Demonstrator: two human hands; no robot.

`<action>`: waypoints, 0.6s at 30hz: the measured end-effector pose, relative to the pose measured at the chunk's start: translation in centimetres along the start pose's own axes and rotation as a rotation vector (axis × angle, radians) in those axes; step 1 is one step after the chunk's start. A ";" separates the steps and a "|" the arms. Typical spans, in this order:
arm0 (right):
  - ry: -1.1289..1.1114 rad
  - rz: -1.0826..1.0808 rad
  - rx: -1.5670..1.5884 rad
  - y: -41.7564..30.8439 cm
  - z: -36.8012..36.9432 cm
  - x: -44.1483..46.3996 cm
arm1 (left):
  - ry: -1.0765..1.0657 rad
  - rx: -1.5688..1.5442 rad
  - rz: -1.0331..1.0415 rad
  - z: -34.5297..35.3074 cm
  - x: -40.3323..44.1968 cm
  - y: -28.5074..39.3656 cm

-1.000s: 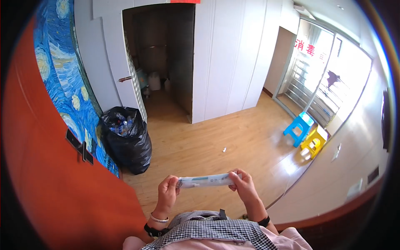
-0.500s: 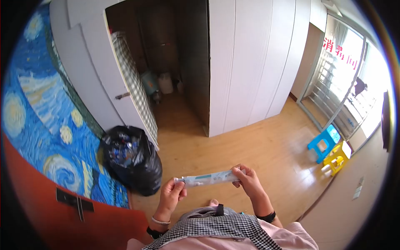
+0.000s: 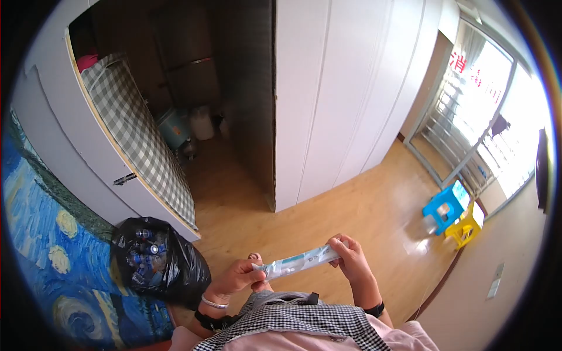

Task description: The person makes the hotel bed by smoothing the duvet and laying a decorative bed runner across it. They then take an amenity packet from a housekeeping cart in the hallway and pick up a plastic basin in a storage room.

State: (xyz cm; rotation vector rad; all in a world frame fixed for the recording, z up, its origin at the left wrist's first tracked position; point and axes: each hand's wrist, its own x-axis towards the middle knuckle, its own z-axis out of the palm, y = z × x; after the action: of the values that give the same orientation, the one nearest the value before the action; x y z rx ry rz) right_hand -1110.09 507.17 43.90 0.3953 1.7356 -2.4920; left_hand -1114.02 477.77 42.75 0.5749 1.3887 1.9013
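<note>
A long, slim packet in clear and pale-blue plastic wrap (image 3: 300, 261) is stretched between my hands in front of my body. My left hand (image 3: 239, 277) is closed on its left end, thumb on top. My right hand (image 3: 352, 257) pinches the other end, which sits a little higher, so the packet slants up to the right. What lies inside the wrap I cannot make out. Below my hands is a black-and-white checked apron (image 3: 293, 313), and part of a foot shows beyond my left hand.
At left, a black bag of bottles (image 3: 175, 263) stands on the floor beside an open door with a checked cover (image 3: 137, 131). Past it is a dark doorway with containers (image 3: 202, 123). Blue (image 3: 446, 206) and yellow stools (image 3: 466, 227) stand at right, near a glass door.
The view has shifted, with the doorway and black bag now nearer and further left. Both hands still grip the packet, whose left end has dropped slightly.
</note>
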 end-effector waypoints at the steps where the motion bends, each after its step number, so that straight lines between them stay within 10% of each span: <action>1: 0.030 -0.057 -0.104 -0.7 0.3 2.6 | -0.003 0.031 -0.056 -2.7 1.5 0.5; 4: 0.054 -0.141 -0.410 -1.3 3.3 10.4 | 0.418 0.377 0.164 -9.3 6.0 2.3; 8: -0.249 -0.155 -0.727 -3.9 12.6 22.7 | 0.290 0.747 0.098 -19.4 9.3 7.6; 12: -0.711 -0.381 -0.793 -5.2 24.2 33.8 | 0.043 0.287 -0.178 -28.3 11.9 9.9; 18: -0.806 -0.150 -0.736 -4.3 34.4 50.1 | 0.639 0.220 -0.193 -42.5 13.5 14.2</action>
State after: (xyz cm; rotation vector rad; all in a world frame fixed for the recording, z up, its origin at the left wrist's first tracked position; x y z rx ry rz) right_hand -1164.98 480.73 46.26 -0.7002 2.0849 -1.4991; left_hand -1156.68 458.60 41.60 -0.0949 1.9867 1.8601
